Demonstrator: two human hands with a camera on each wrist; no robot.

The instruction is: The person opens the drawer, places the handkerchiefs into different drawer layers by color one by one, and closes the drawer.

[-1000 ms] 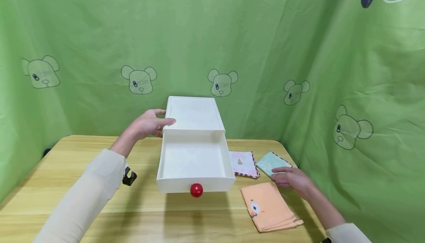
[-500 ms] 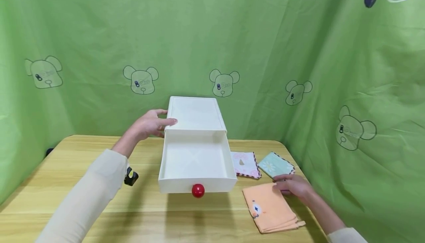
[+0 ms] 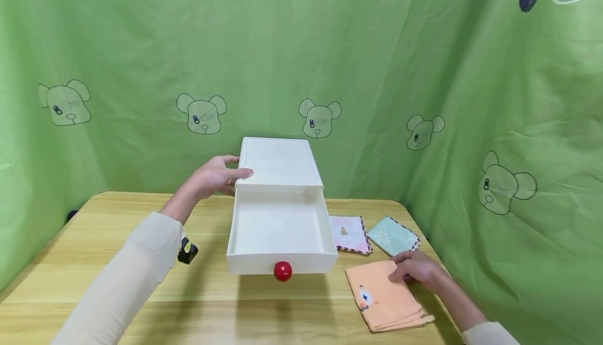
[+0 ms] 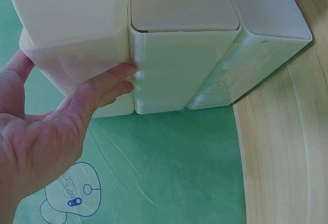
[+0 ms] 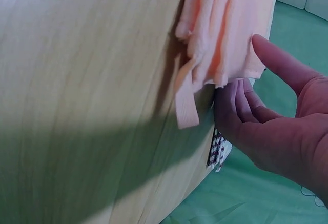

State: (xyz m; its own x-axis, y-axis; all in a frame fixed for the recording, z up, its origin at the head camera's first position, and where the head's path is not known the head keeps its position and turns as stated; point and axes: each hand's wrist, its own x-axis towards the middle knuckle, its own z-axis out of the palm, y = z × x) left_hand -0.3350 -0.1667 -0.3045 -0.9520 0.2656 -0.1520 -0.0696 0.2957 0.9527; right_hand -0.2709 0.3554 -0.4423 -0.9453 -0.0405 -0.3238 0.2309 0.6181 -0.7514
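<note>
A white drawer unit (image 3: 280,162) stands at the middle back, its top drawer (image 3: 254,265) pulled out, bare inside, with a round red knob (image 3: 282,271). My left hand (image 3: 214,177) grips the unit's upper left side, thumb on top and fingers along the side wall. On the right of the table lies a folded orange towel (image 3: 382,295) with a small animal face. My right hand (image 3: 419,269) holds its far right corner; in the right wrist view the thumb lies at the towel's upper face and the fingers reach under its edge (image 5: 241,75).
Behind the orange towel lie a pink-and-white cloth (image 3: 348,234) and a mint-green flowered cloth (image 3: 394,236), both with checked edging. Stacked white units (image 4: 184,70) show in the left wrist view. A green curtain (image 3: 264,46) hangs behind the wooden table (image 3: 198,303).
My right hand has come from over the green cloth toward the front, down to the orange towel's corner. My left hand keeps its grip on the drawer unit.
</note>
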